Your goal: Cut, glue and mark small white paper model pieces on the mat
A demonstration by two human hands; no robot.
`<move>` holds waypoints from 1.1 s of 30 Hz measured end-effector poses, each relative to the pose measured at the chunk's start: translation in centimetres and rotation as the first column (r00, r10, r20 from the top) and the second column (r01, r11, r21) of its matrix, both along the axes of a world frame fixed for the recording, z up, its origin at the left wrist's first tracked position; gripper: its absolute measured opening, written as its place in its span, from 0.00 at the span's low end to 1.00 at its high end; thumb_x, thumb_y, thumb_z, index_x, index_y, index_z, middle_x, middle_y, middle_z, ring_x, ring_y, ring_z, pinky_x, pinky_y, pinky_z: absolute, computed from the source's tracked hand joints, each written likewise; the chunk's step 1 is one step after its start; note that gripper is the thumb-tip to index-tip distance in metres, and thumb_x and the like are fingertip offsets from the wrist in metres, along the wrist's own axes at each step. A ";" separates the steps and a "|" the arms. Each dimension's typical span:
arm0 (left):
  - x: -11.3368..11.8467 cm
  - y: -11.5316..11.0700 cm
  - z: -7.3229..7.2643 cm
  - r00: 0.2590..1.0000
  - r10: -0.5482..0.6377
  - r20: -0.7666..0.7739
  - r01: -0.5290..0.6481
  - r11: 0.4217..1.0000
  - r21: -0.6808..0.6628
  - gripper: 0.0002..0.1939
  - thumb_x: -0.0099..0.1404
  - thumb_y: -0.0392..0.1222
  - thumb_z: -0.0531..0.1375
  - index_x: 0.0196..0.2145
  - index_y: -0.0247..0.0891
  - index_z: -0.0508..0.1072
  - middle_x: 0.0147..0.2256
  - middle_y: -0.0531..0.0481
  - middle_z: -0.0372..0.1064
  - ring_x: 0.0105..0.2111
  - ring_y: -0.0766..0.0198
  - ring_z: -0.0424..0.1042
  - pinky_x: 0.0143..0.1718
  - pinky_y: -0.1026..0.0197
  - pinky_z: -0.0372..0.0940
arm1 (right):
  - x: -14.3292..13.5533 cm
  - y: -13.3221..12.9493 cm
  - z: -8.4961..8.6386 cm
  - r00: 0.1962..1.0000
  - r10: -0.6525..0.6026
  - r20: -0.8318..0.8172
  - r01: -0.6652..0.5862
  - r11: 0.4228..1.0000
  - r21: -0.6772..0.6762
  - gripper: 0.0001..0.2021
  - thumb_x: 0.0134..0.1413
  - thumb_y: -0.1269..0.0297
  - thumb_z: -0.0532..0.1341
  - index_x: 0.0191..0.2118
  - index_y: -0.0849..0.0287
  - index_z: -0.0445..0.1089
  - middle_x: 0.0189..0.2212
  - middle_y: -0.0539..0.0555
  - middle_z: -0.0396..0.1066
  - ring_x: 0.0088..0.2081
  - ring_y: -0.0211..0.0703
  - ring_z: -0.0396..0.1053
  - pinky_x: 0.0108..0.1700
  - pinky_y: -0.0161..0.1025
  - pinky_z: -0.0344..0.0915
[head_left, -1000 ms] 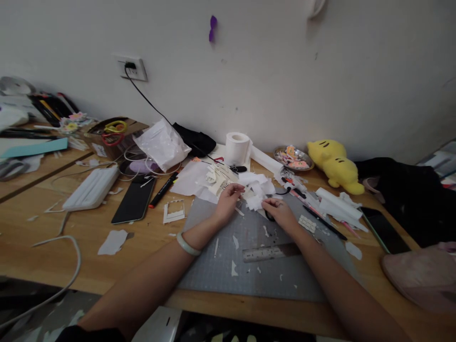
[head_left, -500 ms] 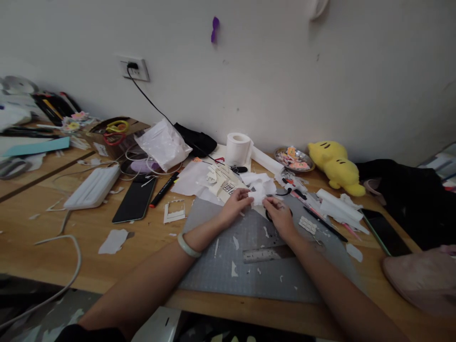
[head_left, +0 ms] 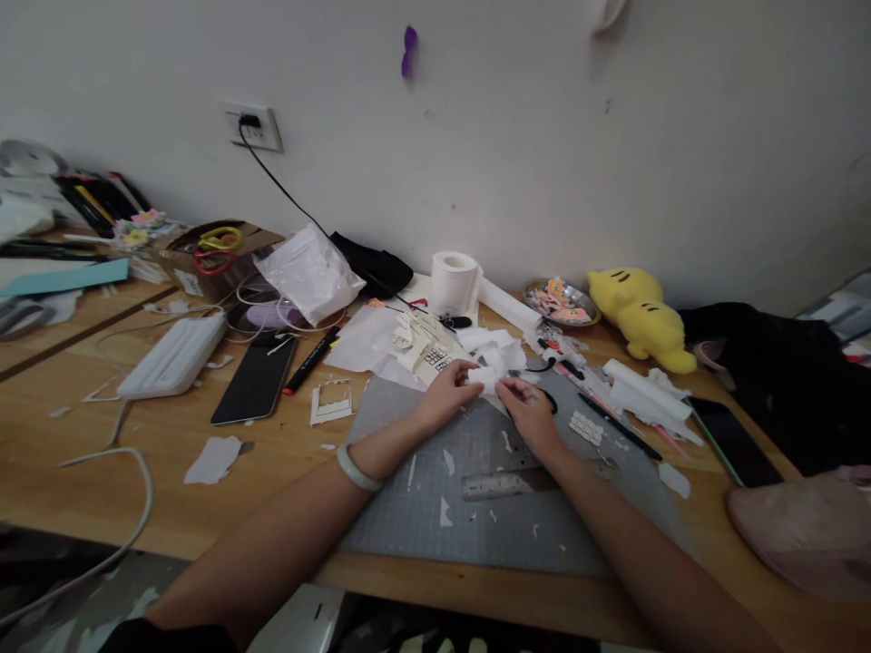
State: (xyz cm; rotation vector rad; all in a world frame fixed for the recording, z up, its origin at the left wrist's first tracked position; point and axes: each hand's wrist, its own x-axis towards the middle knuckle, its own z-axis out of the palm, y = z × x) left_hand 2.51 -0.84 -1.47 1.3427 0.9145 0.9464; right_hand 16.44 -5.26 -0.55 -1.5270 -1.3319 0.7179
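Note:
A small white piece of paper (head_left: 483, 379) is pinched between my two hands, just above the far part of the grey cutting mat (head_left: 401, 508). My left hand (head_left: 449, 394) grips its left end with thumb and fingers closed. On its right end the fingertips of my right hand (head_left: 531, 413) are closed too. Behind my left hand lies cream card (head_left: 430, 356) with black window-like drawings. Crumpled white tissue (head_left: 500, 349) sits just beyond the paper. Part of a black ring-shaped handle (head_left: 552, 402) shows beside my right hand.
A metal ruler (head_left: 504, 483) and paper scraps lie on the mat. A toilet roll (head_left: 454, 283), a metal dish (head_left: 562, 304) and a yellow plush toy (head_left: 640, 317) stand by the wall. Phones (head_left: 255, 381), a marker (head_left: 309, 361) and a white power bank (head_left: 173, 356) lie around.
The paper between my hands has turned slightly and now looks narrower and more rolled. My right hand has shifted a little to the left.

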 end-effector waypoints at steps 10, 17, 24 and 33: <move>-0.2 -0.1 0.1 0.993 -0.004 -0.119 0.008 0.999 0.034 0.17 0.49 0.35 0.58 0.39 0.34 0.64 0.20 0.60 0.55 0.21 0.71 0.57 0.24 0.67 0.53 | 0.4 0.2 0.3 0.998 0.053 -0.024 -0.055 0.996 -0.065 0.13 0.38 0.54 0.57 0.24 0.60 0.66 0.20 0.50 0.65 0.25 0.40 0.62 0.30 0.36 0.58; -0.4 -0.1 0.4 0.980 -0.029 -0.198 0.037 0.999 0.036 0.18 0.48 0.35 0.58 0.40 0.33 0.66 0.21 0.58 0.59 0.22 0.70 0.59 0.25 0.67 0.54 | 0.9 0.6 0.3 0.989 0.132 -0.063 -0.140 0.980 -0.141 0.12 0.37 0.55 0.57 0.23 0.60 0.65 0.17 0.46 0.60 0.21 0.35 0.57 0.26 0.33 0.54; -0.3 -0.2 0.3 0.975 -0.033 -0.221 0.043 0.998 0.043 0.18 0.50 0.34 0.58 0.41 0.33 0.65 0.28 0.53 0.65 0.28 0.67 0.64 0.30 0.66 0.59 | 1.2 0.6 1.1 0.972 0.208 -0.109 -0.227 0.953 -0.200 0.10 0.35 0.57 0.58 0.22 0.60 0.63 0.15 0.43 0.55 0.18 0.31 0.51 0.22 0.32 0.47; -0.1 -0.3 0.4 0.976 -0.071 -0.208 0.079 0.996 0.030 0.17 0.49 0.34 0.58 0.40 0.33 0.66 0.31 0.51 0.68 0.30 0.65 0.67 0.33 0.63 0.61 | 1.6 0.7 0.5 0.955 0.256 -0.151 -0.284 0.936 -0.208 0.07 0.36 0.61 0.55 0.19 0.59 0.61 0.12 0.42 0.50 0.16 0.31 0.46 0.20 0.33 0.43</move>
